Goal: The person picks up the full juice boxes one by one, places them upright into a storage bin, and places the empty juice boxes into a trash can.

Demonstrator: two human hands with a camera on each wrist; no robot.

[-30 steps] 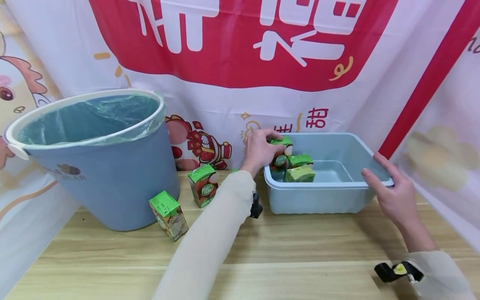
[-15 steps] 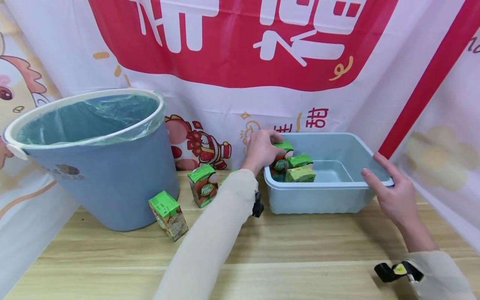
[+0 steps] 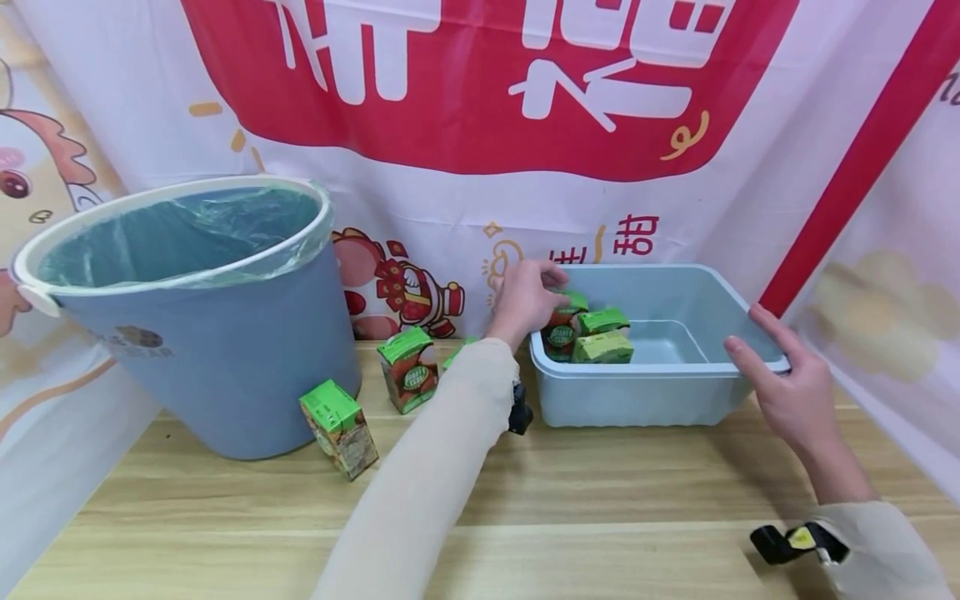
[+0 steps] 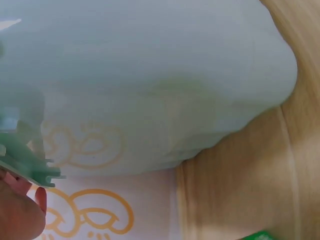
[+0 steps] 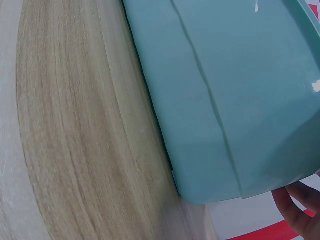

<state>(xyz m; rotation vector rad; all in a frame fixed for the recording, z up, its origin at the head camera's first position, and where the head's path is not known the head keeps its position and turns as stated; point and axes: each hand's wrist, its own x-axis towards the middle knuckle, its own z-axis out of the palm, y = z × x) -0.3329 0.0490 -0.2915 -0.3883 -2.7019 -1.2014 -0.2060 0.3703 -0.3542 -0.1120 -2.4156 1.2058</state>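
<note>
In the head view, my left hand (image 3: pixel 521 300) is over the left rim of a light-blue plastic bin (image 3: pixel 630 400). Its fingertips are spread at the top of a green-topped drink carton (image 3: pixel 561 332) inside, no longer wrapped round it; slight contact cannot be ruled out. Two other cartons sit beside it, one a paler green carton (image 3: pixel 603 347). My right hand (image 3: pixel 798 392) grips the bin's right rim, thumb towards the front. The right wrist view shows fingers (image 5: pixel 287 207) at the bin's edge; in the left wrist view the bin wall (image 4: pixel 150 60) hides the cartons.
A blue trash can (image 3: pixel 225 367) with a green liner stands at the left. One drink carton (image 3: pixel 341 433) leans against it, and another carton (image 3: pixel 407 371) stands nearby. A third carton (image 3: pixel 455 353) is mostly behind the left sleeve. A printed cloth (image 3: pixel 480 208) hangs behind the wooden table (image 3: pixel 600 517).
The carton under my left hand has dropped lower and shifted slightly right in the bin, away from the fingers. The left hand has barely moved; the right hand keeps its hold.
</note>
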